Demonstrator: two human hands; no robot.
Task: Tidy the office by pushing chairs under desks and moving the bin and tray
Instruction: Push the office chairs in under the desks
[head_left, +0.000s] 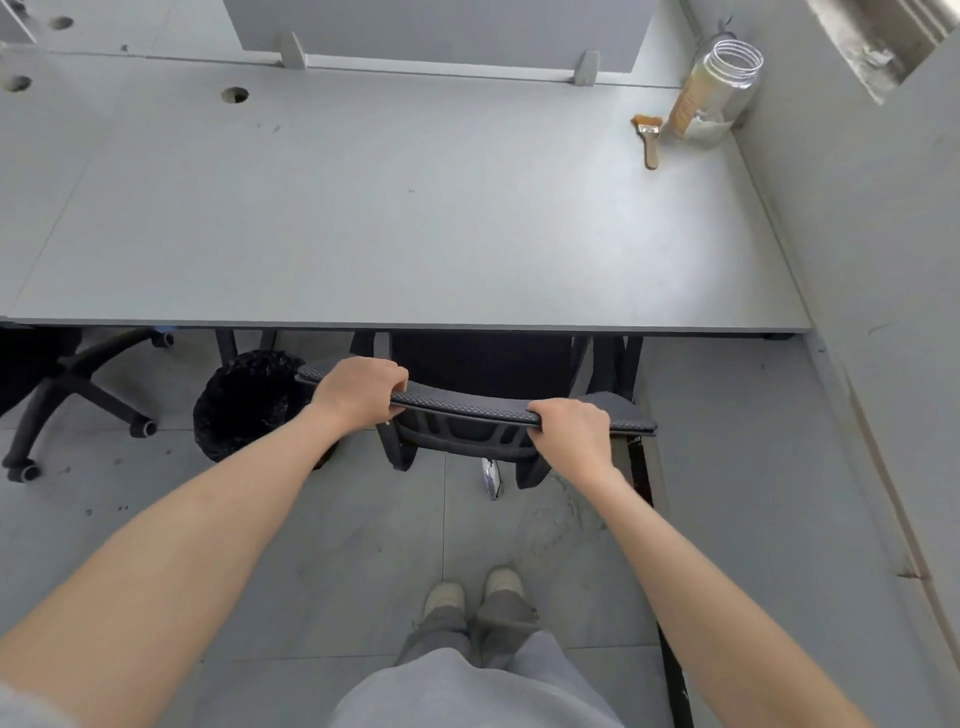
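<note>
From the head view, you've got both hands on the black chair (470, 415), and its seat is tucked beneath the grey surface (395, 228) just beyond your knuckles. Your left hand (358, 389) wraps the top edge of the backrest toward its left end, fingers curled over the far side, a firm grip on the mesh rim. Your right hand (571, 431) clamps the same edge toward the right end, thumb side near you, fingers hooked over. Just left of your left hand sits the black bin (244, 405) on the floor, half under the surface edge, close beside the chair. Further left, a second chair's wheeled base (78, 384) pokes out from under the surface. Far ahead and right of your right hand, a paintbrush (648, 139) lies on the surface next to a clear jar (719, 93) in the corner. Your shoes (472, 592) stand on the tiled floor between your forearms.
</note>
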